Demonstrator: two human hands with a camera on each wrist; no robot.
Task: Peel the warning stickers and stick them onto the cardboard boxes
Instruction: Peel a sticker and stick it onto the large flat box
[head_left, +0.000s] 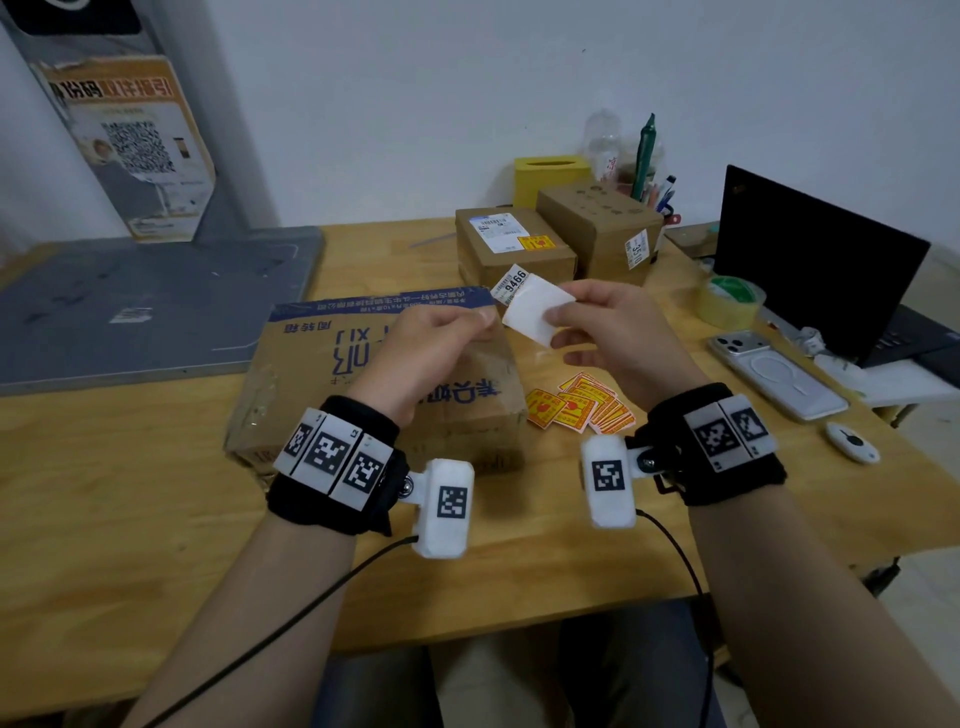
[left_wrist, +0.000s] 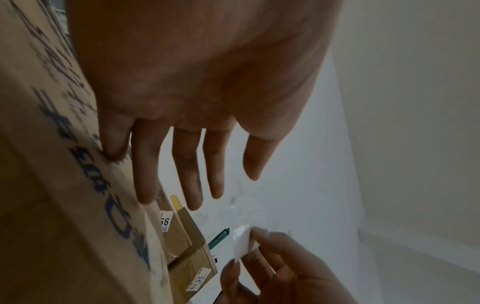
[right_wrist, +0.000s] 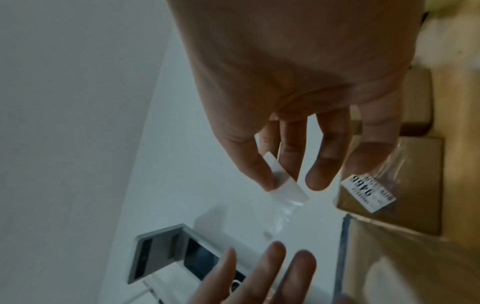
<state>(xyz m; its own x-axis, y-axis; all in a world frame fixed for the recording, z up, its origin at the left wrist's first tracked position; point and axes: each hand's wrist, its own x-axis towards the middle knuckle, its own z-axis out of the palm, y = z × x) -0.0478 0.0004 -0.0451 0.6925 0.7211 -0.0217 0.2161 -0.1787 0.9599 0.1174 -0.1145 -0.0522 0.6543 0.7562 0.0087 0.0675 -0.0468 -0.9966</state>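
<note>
My right hand (head_left: 610, 332) pinched the white sticker (head_left: 537, 310) above the big box (head_left: 374, 374), left hand (head_left: 441, 338) spread beside it, fingers straight; risk I judged: the peeled film curling onto itself, or slipping from so light a pinch.

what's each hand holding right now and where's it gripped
The right hand pinches a white sticker backing at its right edge, between thumb and fingers. The left hand has straight fingers in its wrist view and seems to hold nothing.

White sticker backing (head_left: 537, 310); yellow stickers (head_left: 582, 402) heaped
</note>
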